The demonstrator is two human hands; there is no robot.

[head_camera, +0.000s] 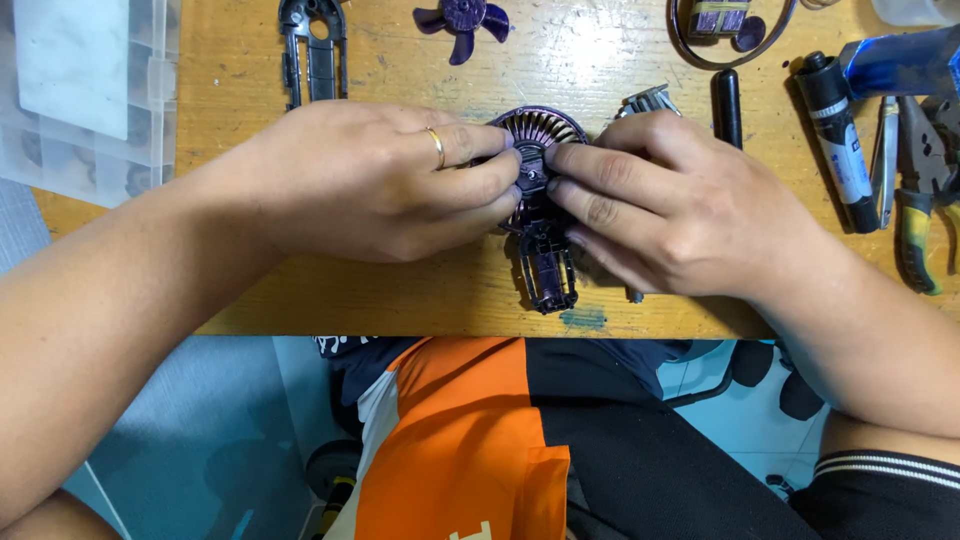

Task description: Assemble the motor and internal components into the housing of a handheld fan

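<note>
While both hands meet at the middle of the wooden table [400, 300], the left hand [370, 180] and right hand [670, 205] pinch the purple fan housing [537, 200] between their fingertips, its ribbed round grille uppermost and its handle shell pointing toward the table's near edge. Beyond the housing lies a purple fan blade [465, 22]; right of it, a black marker [838, 140] and pliers [925, 190]; far left, a clear parts box [90, 90].
</note>
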